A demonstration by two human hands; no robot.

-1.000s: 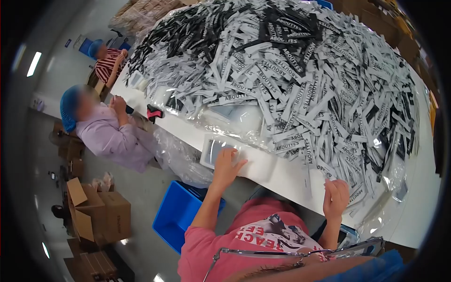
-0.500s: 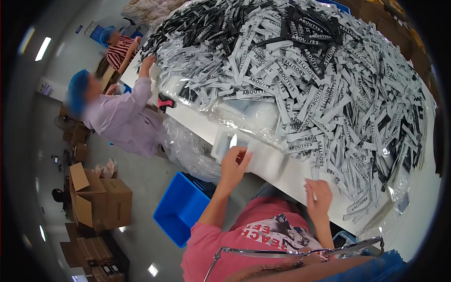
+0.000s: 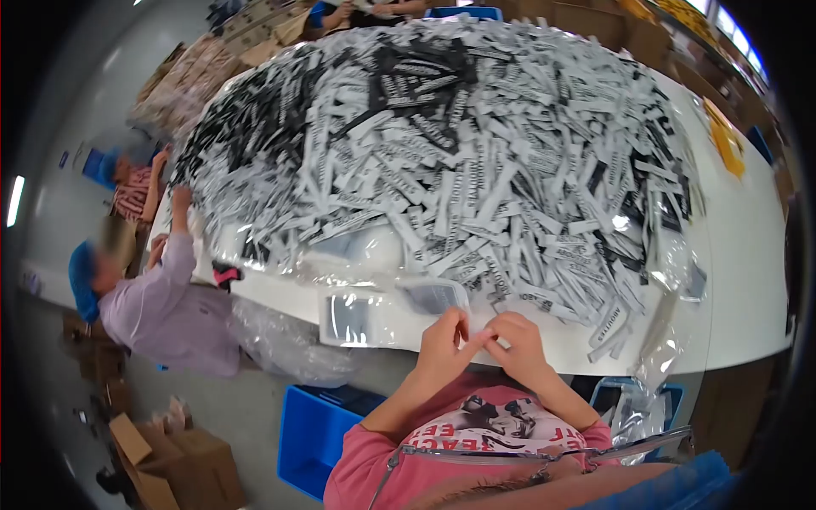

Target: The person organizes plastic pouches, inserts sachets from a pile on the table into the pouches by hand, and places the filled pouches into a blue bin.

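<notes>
Both of my hands meet over the table's front edge. My left hand pinches a clear plastic pouch with a dark grey panel, which slants up and to the left from the fingers. My right hand is closed, its fingertips touching those of my left hand; what it grips is too small to make out. Left of my hands, a stack of clear pouches with grey panels lies on the white table. Beyond them spreads a large heap of white and black printed strips.
A co-worker in a lilac top reaches to the heap at the left, with another person in stripes behind. A blue bin and an open carton stand on the floor. A blue-rimmed container is at the right.
My two hands have come together, and a pouch now stands out from my left hand. The view has turned, with the heap and the co-workers shifted. The lilac-sleeved co-worker's arm has reached out to the heap.
</notes>
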